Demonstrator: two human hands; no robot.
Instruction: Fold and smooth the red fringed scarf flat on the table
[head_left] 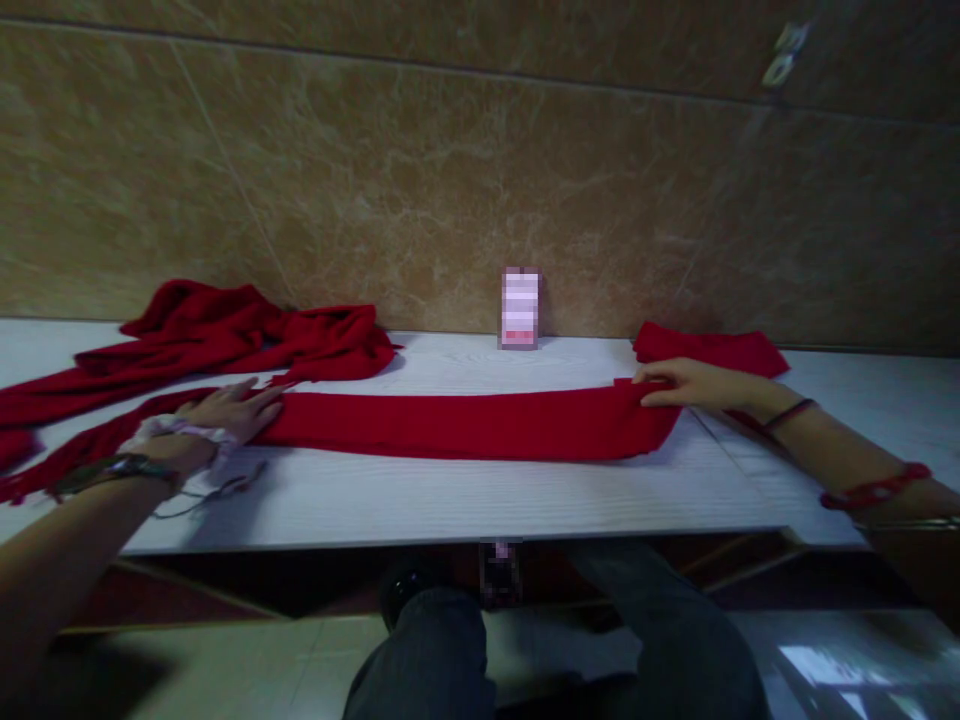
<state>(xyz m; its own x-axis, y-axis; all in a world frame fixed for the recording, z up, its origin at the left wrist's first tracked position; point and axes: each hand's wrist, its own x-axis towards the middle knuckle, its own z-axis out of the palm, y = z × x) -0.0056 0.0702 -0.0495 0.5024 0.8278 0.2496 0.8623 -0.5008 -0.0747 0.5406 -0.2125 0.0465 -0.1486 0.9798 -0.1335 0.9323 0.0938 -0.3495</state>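
Note:
A long red scarf (450, 425) lies in a narrow flat strip across the white table. My left hand (232, 410) rests flat on its left part, fingers stretched out. Fringe and a loose stretch of red cloth trail to the left beyond that hand. At the strip's right end, my right hand (667, 383) pinches the upper edge between thumb and fingers, and the cloth curves up there. Behind the right hand sits another piece of red cloth (712, 347), folded flat.
A crumpled red cloth heap (247, 330) lies at the back left against the tiled wall (450, 180). A phone-like object (520, 308), blurred out, leans on the wall. A thin dark cord (217, 492) lies near my left wrist. The white table's (480, 510) front edge is close to my knees.

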